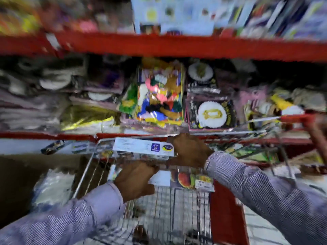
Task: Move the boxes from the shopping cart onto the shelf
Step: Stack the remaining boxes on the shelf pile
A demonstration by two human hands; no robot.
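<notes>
Both hands grip a stack of flat boxes above the wire shopping cart [166, 206], just in front of the red shelf [53, 136]. The left hand [136, 181] closes on the lower fruit-printed box [191, 180] from the near side; the right hand [190, 151] clamps the end of the white box [141, 147] above it. Both boxes run left to right, broad faces up. The stack could shear and the lower box drop back into the cart, since each hand holds 1 edge only. The crowded shelf may leave little room.

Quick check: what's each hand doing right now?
Left hand: closed on the near edge of the box, over the cart.
Right hand: closed on the same box's right end.
</notes>
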